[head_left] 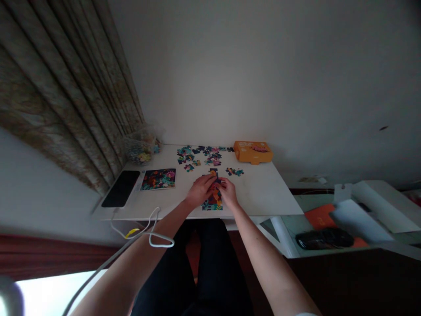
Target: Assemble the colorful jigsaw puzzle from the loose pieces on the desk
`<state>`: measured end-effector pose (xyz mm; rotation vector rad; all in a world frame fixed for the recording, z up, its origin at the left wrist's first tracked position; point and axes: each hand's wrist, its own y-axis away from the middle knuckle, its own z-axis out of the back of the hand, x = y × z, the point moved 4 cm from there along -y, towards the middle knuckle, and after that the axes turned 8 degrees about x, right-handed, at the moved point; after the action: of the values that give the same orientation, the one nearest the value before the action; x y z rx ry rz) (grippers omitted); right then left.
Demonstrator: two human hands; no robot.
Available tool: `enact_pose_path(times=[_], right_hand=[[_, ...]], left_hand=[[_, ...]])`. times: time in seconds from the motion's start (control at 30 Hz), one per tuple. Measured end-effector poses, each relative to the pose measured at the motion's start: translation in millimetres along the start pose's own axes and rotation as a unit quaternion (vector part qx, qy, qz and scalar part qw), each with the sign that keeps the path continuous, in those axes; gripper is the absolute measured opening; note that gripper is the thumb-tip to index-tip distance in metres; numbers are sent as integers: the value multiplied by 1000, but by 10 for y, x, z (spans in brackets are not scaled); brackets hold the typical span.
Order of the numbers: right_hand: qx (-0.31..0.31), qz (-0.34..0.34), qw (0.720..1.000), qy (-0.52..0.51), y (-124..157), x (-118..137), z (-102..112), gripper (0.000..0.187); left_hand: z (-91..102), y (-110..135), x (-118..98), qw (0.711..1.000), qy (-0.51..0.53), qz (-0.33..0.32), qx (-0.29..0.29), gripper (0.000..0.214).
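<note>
On the white table (263, 193) lies a partly joined colourful jigsaw strip (213, 202), running toward me. My left hand (201, 189) and my right hand (226, 189) rest on its middle, fingers curled and pressed down on the pieces; whether a loose piece is pinched between them is hidden. Several loose puzzle pieces (197, 156) are scattered at the back of the table, with a small joined cluster (234, 171) just beyond my right hand.
An orange puzzle box (252, 151) stands at the back right. A printed reference picture (158, 179) and a black phone (121, 188) lie at the left, with a white cable (154, 232) hanging off the front edge. A mesh bag (141, 149) sits by the curtain. A cluttered side surface (345, 219) is at right.
</note>
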<state>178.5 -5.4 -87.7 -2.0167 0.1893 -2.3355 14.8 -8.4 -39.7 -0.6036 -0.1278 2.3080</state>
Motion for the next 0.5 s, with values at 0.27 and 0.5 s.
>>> enact_pose_path(times=[0.27,0.5], right_hand=[[27,-5,1000,-10,-13,-26,3,39],[28,4,998,61,-4,-36,-25,35]], left_hand=[[-58,-165,7,998,-21,-38,38,41],[-143,-62,79,999,-15,-24,25,35]])
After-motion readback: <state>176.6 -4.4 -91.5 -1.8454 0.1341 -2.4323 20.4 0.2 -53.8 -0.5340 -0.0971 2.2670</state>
